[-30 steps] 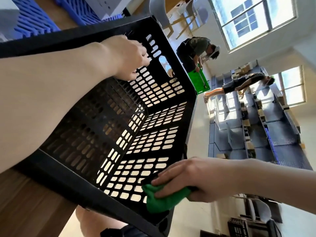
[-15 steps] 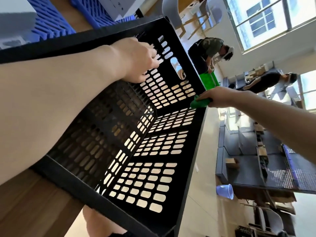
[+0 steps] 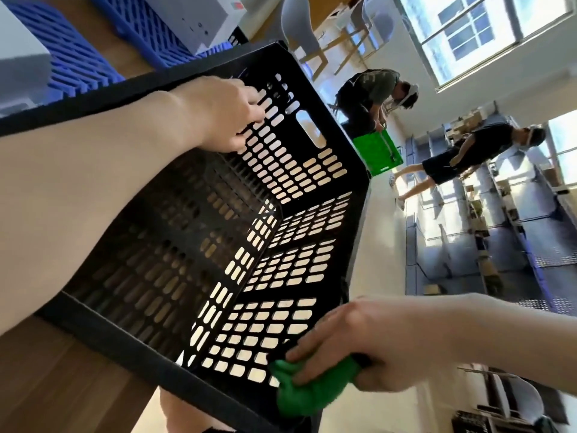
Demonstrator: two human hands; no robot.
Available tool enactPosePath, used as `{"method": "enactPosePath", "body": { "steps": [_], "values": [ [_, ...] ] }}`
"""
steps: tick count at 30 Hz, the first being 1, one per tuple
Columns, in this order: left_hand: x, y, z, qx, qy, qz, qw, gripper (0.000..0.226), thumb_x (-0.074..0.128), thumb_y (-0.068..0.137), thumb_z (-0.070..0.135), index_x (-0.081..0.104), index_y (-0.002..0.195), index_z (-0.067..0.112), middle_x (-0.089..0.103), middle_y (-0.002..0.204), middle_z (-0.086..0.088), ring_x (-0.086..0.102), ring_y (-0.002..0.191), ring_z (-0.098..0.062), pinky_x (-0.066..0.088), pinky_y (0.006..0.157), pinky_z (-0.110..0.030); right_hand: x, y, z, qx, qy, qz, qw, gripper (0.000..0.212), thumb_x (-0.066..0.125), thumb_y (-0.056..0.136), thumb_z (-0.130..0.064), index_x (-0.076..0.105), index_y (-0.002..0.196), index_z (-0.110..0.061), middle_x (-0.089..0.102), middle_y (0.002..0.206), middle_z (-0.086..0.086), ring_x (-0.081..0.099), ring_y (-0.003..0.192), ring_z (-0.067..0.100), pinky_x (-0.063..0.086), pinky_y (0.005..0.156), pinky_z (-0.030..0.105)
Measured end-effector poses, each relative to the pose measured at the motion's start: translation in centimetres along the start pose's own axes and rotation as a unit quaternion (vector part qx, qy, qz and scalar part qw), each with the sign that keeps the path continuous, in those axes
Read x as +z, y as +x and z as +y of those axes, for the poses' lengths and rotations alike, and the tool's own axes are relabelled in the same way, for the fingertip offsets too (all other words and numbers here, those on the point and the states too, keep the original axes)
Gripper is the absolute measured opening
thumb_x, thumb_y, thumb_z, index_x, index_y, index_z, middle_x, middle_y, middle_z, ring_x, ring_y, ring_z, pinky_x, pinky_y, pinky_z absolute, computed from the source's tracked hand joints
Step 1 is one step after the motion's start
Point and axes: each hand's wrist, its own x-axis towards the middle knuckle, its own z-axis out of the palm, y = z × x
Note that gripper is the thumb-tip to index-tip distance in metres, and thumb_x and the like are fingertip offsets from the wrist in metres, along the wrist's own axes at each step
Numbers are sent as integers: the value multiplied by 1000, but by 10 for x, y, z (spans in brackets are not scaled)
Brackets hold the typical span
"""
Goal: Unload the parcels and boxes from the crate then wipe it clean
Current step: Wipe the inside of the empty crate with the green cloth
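Crate (image 3: 175, 251): black, slotted, tipped on the wooden surface (image 3: 62, 379).
Left grip (image 3: 224, 115): fingers still hooked into the far wall's slots.
Right grip (image 3: 359, 342): slid from the right rim's far end to its near corner, clamped on the cloth.
Cloth (image 3: 299, 392): green, bunched, pressed against that corner.

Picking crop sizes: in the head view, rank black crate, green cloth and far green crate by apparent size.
1. black crate, by far
2. green cloth
3. green crate, nearly the cloth's size here; being far off, that order is unsure
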Motion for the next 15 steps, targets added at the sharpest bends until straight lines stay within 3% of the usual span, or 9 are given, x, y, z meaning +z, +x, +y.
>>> {"method": "enactPosePath", "body": {
  "steps": [4,7,12,15],
  "values": [
    [-1,-1,2,-10,-38,10,999,48,57,92,30,51,136,12,49,138,-10,50,121,-29,45,100,-45,6,-8,2,-2,53,42,998,62,59,79,-1,56,133,-32,47,144,-16,42,129,-3,27,107,9],
    [-4,-7,6,-25,-88,35,995,43,60,90,27,58,130,11,51,137,-10,52,121,-29,44,102,-43,4,-13,22,9,34,105,994,61,59,82,-4,54,135,-34,46,144,-19,43,127,-3,26,105,5],
    [-7,-23,20,-78,-87,-9,993,38,62,89,30,61,127,20,48,141,1,51,124,-22,46,94,-35,-8,-8,64,-8,17,187,982,60,59,83,-6,52,136,-35,47,142,-19,44,127,-4,31,109,19],
    [-15,-36,28,-120,-68,-25,990,36,64,87,30,64,122,23,52,136,3,55,119,-21,48,91,-34,-20,3,94,-41,-33,195,979,60,60,83,-9,51,136,-35,49,140,-17,45,124,-1,30,107,17]
  ]
}}
